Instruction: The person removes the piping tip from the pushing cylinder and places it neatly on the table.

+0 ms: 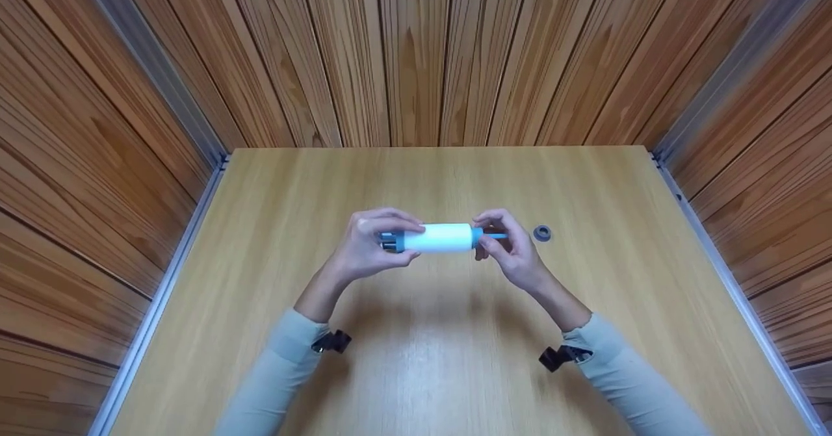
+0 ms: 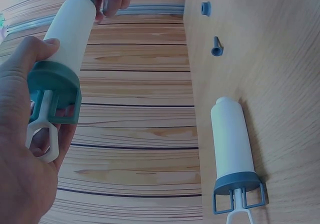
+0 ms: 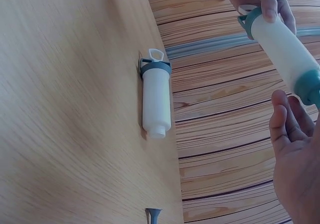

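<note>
Held tube (image 1: 445,238): being suspended above the table (image 1: 422,371), its spout (image 1: 498,235) pointing rightward.
Left hand (image 1: 367,244): grasping the tube near its handle end, thumb pressing the side.
Right hand (image 1: 518,259): thumb and fingers curling around the blue-green cap (image 1: 478,236).
Cap step: seemingly tightening or loosening; the turning direction isn't showing.
Next move: probably calling for steadying the tube while twisting the cap squarely, without cross-threading.
Spare tube (image 2: 233,139): lying capless on the table, loose nozzle (image 2: 216,47) and ring (image 2: 206,8) lying beyond its neck.
Writing: no brand or label showing legibly.
</note>
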A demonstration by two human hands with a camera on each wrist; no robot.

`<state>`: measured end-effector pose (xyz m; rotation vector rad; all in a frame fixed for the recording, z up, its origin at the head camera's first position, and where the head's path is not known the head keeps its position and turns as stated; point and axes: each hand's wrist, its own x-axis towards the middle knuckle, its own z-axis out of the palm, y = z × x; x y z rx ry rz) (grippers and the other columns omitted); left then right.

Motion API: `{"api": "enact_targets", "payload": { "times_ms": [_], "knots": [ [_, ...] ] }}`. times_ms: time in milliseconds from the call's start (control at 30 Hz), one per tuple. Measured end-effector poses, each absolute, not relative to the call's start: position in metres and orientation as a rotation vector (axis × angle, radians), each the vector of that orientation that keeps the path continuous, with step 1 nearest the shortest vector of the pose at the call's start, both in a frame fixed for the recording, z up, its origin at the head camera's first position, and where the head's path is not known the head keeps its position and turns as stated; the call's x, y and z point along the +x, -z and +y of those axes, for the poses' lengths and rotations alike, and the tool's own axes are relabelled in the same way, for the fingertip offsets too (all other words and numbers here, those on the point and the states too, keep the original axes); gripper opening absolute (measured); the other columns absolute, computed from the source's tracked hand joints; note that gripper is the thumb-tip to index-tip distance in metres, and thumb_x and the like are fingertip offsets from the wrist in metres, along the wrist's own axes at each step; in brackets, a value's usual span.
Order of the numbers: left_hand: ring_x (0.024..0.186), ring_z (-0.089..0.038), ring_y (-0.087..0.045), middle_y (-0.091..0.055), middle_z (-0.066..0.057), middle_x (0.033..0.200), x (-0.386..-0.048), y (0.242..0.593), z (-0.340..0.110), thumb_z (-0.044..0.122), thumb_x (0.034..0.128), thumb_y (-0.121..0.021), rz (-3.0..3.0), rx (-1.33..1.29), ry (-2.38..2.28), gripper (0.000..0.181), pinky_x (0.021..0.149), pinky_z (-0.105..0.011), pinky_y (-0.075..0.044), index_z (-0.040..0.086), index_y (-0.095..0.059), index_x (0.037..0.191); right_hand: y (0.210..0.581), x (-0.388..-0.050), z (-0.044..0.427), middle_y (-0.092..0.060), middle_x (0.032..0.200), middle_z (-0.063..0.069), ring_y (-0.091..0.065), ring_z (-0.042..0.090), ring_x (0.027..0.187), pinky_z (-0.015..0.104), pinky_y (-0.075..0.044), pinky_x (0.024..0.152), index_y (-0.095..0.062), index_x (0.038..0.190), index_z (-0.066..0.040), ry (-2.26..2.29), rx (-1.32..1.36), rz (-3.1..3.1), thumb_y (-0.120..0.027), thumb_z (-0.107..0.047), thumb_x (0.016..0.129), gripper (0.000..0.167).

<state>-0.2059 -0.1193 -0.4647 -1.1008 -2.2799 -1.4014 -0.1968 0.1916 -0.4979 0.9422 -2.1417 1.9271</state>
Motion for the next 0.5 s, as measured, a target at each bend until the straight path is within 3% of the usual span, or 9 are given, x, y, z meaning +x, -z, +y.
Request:
{"api": "enact_targets", "payload": {
  "times_ms": [133,500],
  "knots": [
    [0.116,-0.036,-0.081,-0.085,-0.015,0.123,-0.2055,0.4646,-0.1195,0.006,0.0883,-0.093,-2.275,-1.109,1.400,0.030,0.100,-0.050,-0.069,0.007,-0.087,0.118,0.4971,-0.1964,0.1918,-0.068,0.113,-0.012,-0.068,0.005,0.082,0.019,-0.061,0.075,-0.054,0.130,0.015,-1.910,0.927,-2.164,-0.056,0.013,0.107,0.023],
    [0.116,-0.035,-0.081,-0.085,-0.014,0.124,-0.2052,0.4648,-0.1176,0.006,0.0897,-0.092,-2.287,-1.113,1.420,0.029,0.100,-0.051,-0.069,0.008,-0.087,0.119,0.4976,-0.1943,0.1940,-0.067,0.117,-0.013,-0.068,0.005,0.085,0.019,-0.063,0.078,-0.054,0.129,0.016,-1.921,0.915,-2.165,-0.056,0.014,0.106,0.024]
  ]
}}
